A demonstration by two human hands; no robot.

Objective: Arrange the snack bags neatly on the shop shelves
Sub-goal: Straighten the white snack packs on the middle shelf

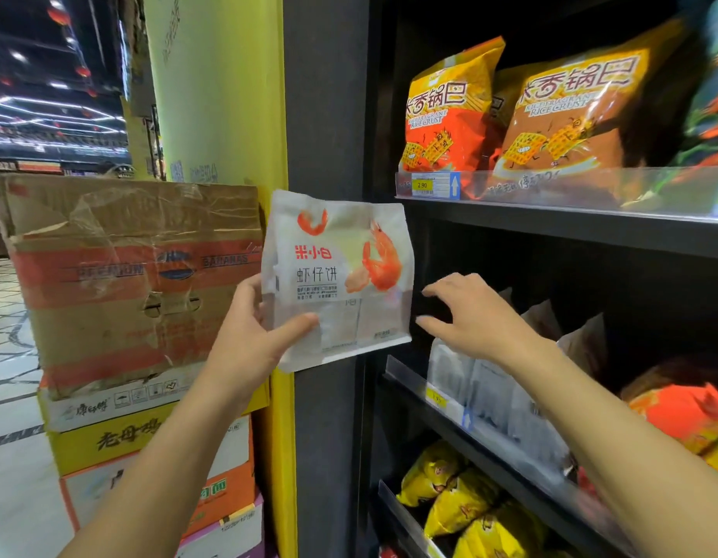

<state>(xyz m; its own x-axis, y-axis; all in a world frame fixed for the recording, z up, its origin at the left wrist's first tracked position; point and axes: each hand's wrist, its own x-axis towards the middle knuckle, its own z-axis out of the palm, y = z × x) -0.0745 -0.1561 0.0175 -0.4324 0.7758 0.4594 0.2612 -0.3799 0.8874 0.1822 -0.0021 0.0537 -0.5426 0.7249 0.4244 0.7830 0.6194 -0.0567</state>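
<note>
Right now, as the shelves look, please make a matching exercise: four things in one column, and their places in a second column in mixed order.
Things:
1. white shrimp bag
2. rice crust bags
3. yellow bags
4. banana box

Places:
A. lowest visible shelf
B. on the stacked cartons, left of the shelves
C. held in the left hand
D. top shelf, above the 2.90 price tag

Pairs: 1-C, 2-D, 3-A, 4-B

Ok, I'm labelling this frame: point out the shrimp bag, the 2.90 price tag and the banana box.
shrimp bag point(335, 271): head view, middle of its printed front.
2.90 price tag point(422, 185): head view, on the yellow price.
banana box point(119, 283): head view, its front face.
</note>
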